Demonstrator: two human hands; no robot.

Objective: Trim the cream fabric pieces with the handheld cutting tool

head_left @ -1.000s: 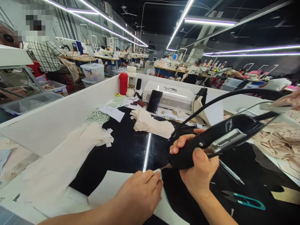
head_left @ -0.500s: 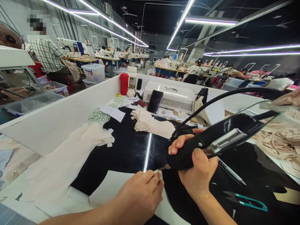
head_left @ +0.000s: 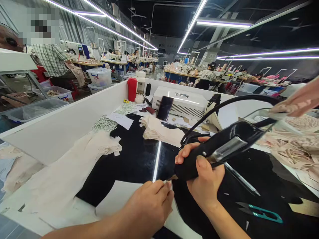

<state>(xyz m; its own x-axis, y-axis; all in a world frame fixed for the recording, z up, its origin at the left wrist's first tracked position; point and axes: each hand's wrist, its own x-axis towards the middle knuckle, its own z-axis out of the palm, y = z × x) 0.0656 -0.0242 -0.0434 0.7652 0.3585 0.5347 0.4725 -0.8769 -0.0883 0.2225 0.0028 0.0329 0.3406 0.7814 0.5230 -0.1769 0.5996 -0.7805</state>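
Note:
My right hand [head_left: 206, 182] is wrapped around a black corded hand tool [head_left: 224, 142] with a metal lever along its side. The tool slants down to the left, and its narrow brownish tip [head_left: 172, 178] meets the fingertips of my left hand [head_left: 149, 205]. My left hand is closed in a pinch; a tiny pale bit shows at its fingertips, too small to name. Below it lies a white sheet [head_left: 117, 196] on the black work surface [head_left: 129, 162]. Teal thread snips [head_left: 261, 211] and a silver pen [head_left: 241, 179] lie right of my right hand.
Stacked cream fabric pieces [head_left: 161, 129] lie ahead, more cream fabric [head_left: 67, 172] at left. A phone [head_left: 165, 108] leans against a white vented box [head_left: 181, 101]. Another person's hand [head_left: 296, 101] reaches in at right, above beige straps [head_left: 299, 142]. White side walls [head_left: 62, 126] edge the table.
The black tool and my right hand have shifted slightly left. At the right, the other person's hand has come further into view. My left hand has stayed nearly still.

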